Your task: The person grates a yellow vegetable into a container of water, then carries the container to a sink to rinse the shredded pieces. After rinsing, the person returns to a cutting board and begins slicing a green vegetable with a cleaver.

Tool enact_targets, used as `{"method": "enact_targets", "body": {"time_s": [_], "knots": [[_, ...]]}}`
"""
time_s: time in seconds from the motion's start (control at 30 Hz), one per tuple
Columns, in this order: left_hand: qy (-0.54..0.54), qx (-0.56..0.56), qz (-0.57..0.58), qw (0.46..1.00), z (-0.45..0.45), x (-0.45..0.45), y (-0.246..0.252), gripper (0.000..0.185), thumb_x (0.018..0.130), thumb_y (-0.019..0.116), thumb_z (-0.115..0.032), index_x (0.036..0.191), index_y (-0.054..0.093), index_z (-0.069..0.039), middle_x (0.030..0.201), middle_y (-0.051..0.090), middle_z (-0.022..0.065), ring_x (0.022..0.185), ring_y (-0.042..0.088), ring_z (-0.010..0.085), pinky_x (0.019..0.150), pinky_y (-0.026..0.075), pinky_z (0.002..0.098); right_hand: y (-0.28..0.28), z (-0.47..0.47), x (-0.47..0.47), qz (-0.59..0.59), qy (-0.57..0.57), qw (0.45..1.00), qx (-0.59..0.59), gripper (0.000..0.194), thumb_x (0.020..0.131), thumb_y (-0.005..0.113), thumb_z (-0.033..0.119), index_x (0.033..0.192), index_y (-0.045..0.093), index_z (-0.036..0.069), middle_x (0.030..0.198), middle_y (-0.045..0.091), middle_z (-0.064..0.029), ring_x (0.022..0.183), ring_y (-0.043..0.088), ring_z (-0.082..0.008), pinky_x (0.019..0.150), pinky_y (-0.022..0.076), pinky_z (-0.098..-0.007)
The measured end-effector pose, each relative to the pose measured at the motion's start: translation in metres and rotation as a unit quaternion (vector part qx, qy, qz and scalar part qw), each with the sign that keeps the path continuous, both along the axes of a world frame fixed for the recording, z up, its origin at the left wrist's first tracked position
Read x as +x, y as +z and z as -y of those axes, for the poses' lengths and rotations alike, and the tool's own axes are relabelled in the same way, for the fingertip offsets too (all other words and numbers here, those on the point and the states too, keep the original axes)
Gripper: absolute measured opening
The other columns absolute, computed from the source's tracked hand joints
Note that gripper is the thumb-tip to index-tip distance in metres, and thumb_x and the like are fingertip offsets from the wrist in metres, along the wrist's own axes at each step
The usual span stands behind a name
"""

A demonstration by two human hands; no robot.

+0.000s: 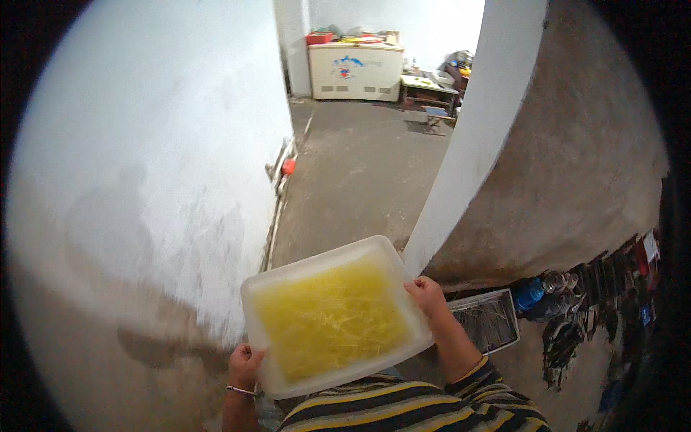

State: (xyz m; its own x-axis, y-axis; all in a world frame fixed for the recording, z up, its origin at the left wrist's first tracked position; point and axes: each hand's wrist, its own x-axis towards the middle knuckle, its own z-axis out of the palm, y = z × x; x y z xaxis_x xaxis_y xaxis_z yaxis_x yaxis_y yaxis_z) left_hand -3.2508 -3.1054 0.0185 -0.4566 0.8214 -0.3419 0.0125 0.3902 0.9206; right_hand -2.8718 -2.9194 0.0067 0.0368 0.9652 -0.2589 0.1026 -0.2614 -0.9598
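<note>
A whitish translucent plastic tray [318, 264] is held out in front of my striped shirt, tilted in the view with its right side higher. Yellow shredded strands [334, 318] cover its floor; motion blur hides what they are. My left hand [246, 365] grips the rim at the lower left corner, a bracelet on its wrist. On the opposite short side, my right hand [426, 296] pinches the rim, its thumb over the edge. Both hands hold the tray clear of the floor.
White walls flank a doorway, the right one with a projecting edge [464, 178]. Beyond lie grey floor [356, 162], a chest freezer [356, 73], a low table [429, 83] and a folding stool [436, 114]. An orange-red object [289, 166] lies by the left wall. A crate [486, 321] stands at right.
</note>
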Motion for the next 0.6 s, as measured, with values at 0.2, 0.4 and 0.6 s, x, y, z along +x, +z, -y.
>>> {"method": "enact_targets", "body": {"time_s": [0.2,0.4,0.6], "knots": [[-0.077,0.004,-0.014,0.997,-0.297,-0.019,-0.01,0.013,0.079,0.064,-0.01,0.083,0.055,0.0,0.072,0.058,0.0028,0.063,0.053,0.0075,0.057,0.044,0.0224,-0.013,-0.245,0.007,0.004,-0.067,0.998,-0.009,0.022,0.079,0.066,0.022,0.08,0.059,0.001,0.07,0.058,-0.0023,0.063,0.05,-0.01,0.059,0.0432,-0.0276],[-0.084,-0.009,-0.086,0.993,-0.524,-0.008,0.029,0.014,0.079,0.065,-0.013,0.079,0.056,-0.002,0.064,0.053,-0.0027,0.054,0.045,0.0037,0.048,0.036,0.0197,-0.026,-0.479,0.015,-0.001,-0.082,0.995,-0.052,0.023,0.076,0.067,0.025,0.078,0.061,0.002,0.068,0.056,-0.0018,0.06,0.05,-0.011,0.057,0.0426,-0.0286],[-0.163,0.057,-0.106,0.979,-0.801,0.034,0.055,0.012,0.082,0.063,-0.01,0.079,0.054,-0.002,0.063,0.053,-0.0031,0.055,0.046,0.0031,0.049,0.037,0.0194,-0.035,-0.712,0.059,-0.062,-0.179,0.982,-0.026,0.02,0.075,0.067,0.023,0.074,0.061,0.003,0.062,0.053,0.0006,0.055,0.048,-0.0105,0.052,0.04,-0.028]]}}
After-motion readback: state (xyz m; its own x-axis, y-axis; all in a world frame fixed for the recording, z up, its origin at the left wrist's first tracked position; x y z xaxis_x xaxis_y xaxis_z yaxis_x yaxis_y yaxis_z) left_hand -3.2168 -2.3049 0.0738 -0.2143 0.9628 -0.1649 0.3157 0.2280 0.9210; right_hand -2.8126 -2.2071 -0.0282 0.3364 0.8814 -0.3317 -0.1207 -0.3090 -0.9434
